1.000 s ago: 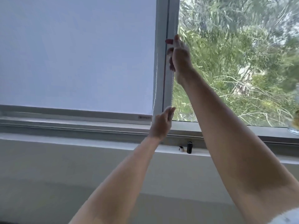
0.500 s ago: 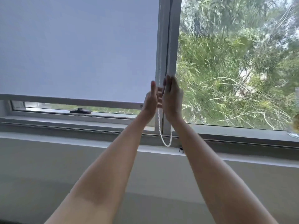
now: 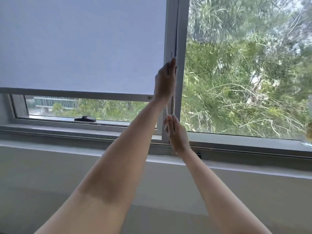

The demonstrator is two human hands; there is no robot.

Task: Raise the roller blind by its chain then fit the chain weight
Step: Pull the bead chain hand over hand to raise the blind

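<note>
The white roller blind (image 3: 81,44) covers the left window, and its grey bottom bar (image 3: 76,94) hangs a little above the sill. A white bead chain (image 3: 173,103) runs down the mullion between the two panes. My left hand (image 3: 165,80) is raised and closed on the chain at the blind's right edge. Directly below it, my right hand (image 3: 177,132) grips the lower part of the chain near the sill. A small dark piece, perhaps the chain weight (image 3: 199,155), sits on the ledge beside my right wrist, mostly hidden.
A black window handle (image 3: 85,119) lies on the lower frame under the blind. The grey window sill (image 3: 67,132) and a white ledge (image 3: 253,168) run across the view. Green trees fill the right pane (image 3: 244,73). A glass object (image 3: 309,132) stands at the far right edge.
The blind has risen, uncovering a strip of window and the handle. My right hand came down from high on the chain to the sill, and my left hand went up.
</note>
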